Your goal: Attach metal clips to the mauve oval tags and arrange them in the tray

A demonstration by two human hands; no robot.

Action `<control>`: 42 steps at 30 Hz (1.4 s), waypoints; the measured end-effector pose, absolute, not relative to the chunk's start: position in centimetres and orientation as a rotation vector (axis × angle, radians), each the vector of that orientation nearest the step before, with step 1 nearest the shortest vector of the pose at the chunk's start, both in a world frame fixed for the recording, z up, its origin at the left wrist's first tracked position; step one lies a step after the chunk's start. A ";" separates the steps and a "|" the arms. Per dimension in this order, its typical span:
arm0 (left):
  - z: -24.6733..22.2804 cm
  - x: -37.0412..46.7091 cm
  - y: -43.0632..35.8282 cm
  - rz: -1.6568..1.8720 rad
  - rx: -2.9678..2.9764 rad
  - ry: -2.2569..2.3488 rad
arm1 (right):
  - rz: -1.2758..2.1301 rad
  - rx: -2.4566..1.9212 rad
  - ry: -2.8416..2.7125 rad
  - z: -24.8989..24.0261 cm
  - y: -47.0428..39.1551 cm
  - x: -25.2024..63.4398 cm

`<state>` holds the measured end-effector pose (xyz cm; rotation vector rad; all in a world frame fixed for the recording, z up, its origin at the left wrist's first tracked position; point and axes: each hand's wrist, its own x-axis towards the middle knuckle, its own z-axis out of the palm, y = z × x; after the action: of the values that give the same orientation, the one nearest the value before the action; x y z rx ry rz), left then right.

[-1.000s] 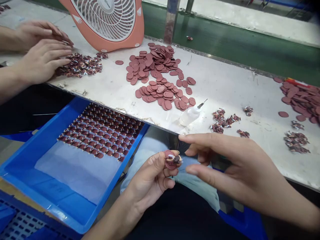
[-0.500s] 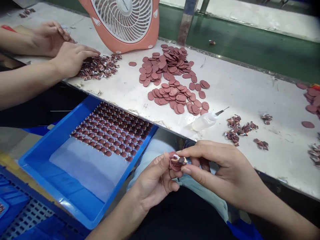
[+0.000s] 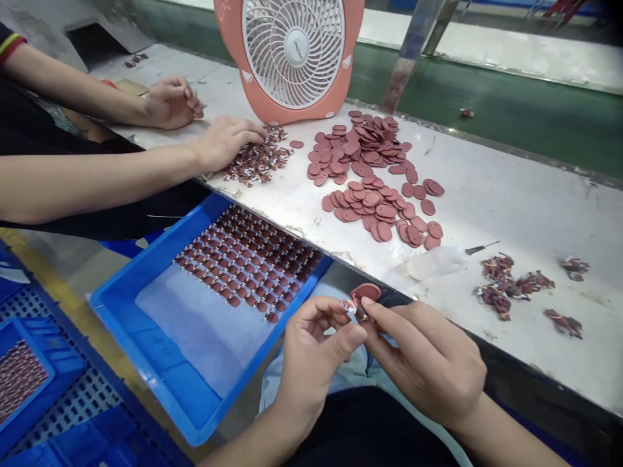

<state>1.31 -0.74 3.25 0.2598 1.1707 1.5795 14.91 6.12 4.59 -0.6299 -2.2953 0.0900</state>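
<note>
Both hands meet below the table's [image 3: 511, 214] front edge: the left hand [image 3: 311, 353] and right hand [image 3: 428, 363] pinch one small reddish-brown oval piece [image 3: 363, 299] between closed fingertips. No writing is legible on it.

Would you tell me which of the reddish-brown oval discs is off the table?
The oval disc pinched between the left hand and right hand; all others lie heaped on the table.

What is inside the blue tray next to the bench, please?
The blue tray holds neat rows of small reddish-brown pieces on a clear sheet lining its bottom. The bench edge covers the tray's far corner, so the contents there are hidden.
</note>
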 end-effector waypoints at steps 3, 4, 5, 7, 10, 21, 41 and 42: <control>3.2 1.3 -0.8 1.582 0.273 1.253 | 0.055 -0.584 -2.333 3.8 5.9 14.1; 3.1 1.3 -0.9 1.581 0.265 1.272 | 0.051 -0.580 -2.349 3.7 5.9 13.9; 3.0 1.1 -0.9 1.582 0.259 1.289 | 0.049 -0.573 -2.365 3.7 5.8 13.7; 2.6 0.3 -1.3 1.585 0.281 1.392 | 0.072 -0.530 -2.378 3.8 5.6 13.4; 1.0 -2.5 -2.8 1.515 0.407 1.791 | 0.169 -0.420 -2.382 4.3 5.3 13.8; -10.1 -15.3 -10.2 0.757 0.570 2.543 | 0.256 -0.450 -2.419 2.7 5.1 17.7; -12.7 -16.3 -8.9 0.330 0.730 2.584 | 0.204 -0.491 -2.435 3.1 5.1 18.2; -12.4 -16.3 -8.9 0.335 0.723 2.596 | 0.200 -0.512 -2.426 3.1 5.0 18.7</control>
<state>-16.33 -8.93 -12.42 0.7231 2.5960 0.3348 18.65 5.04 3.07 -0.5119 -2.4261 0.1997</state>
